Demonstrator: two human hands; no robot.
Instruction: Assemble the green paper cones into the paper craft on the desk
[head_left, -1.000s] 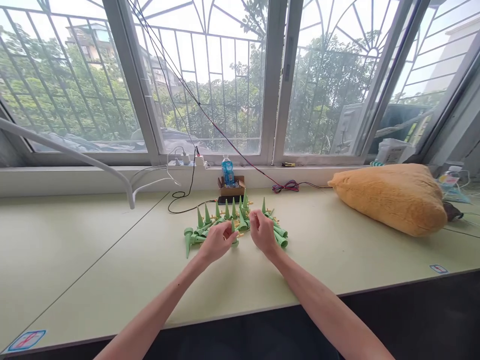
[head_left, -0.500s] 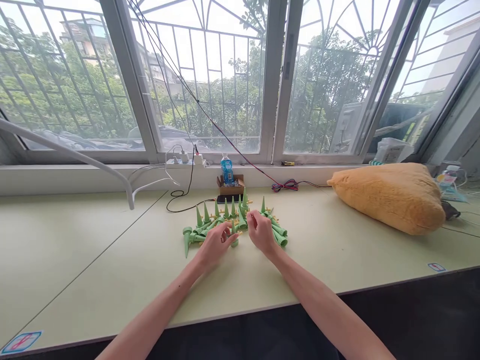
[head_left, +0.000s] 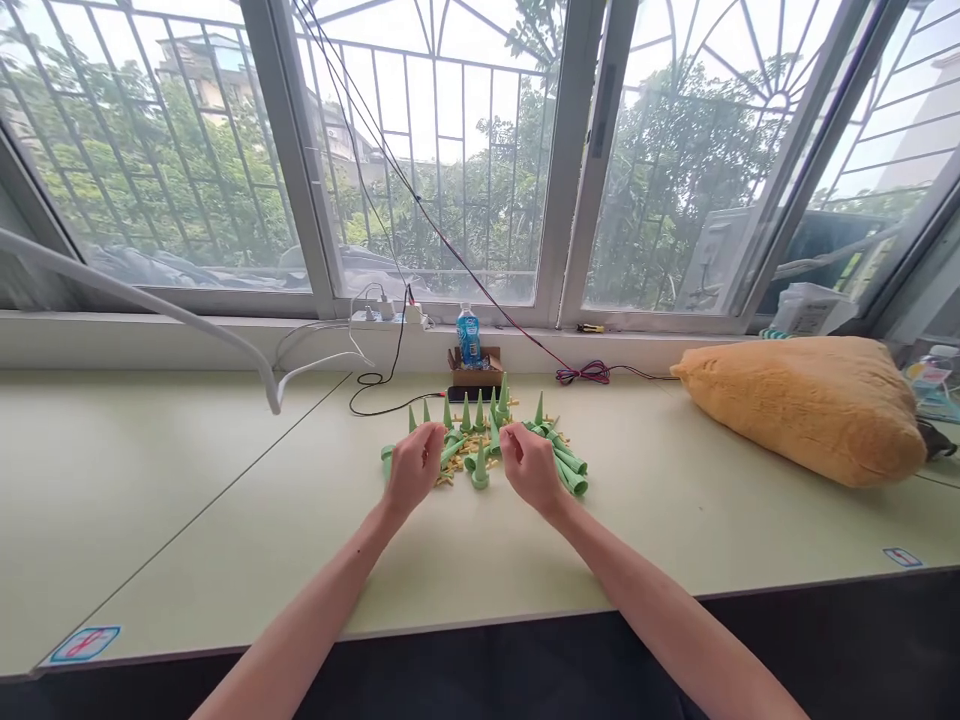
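Note:
On the table several green plastic cone spikes (head_left: 480, 472) stand upright or lie on their sides, with small yellow valve-like pieces (head_left: 474, 443) among them. My left hand (head_left: 415, 462) is closed over the left part of the pile; what its fingers hold, if anything, is hidden. My right hand (head_left: 529, 462) is closed too, fingertips pinched near the middle of the pile, and I cannot make out what is in them. One upright cone stands between the two hands, near the front. Lying cones (head_left: 571, 470) fan out just right of my right hand.
Behind the pile are a phone (head_left: 474, 394) on a cable and a small cardboard box (head_left: 480, 376) below a blue-labelled bottle (head_left: 469, 338). An orange plush cushion (head_left: 806, 410) lies at right. A white curved arm (head_left: 225, 325) reaches in from the left.
My left hand has moved left and closed, away from the upright cone at the front. My right hand stays pinched near the same spot. The whole view has shifted slightly.

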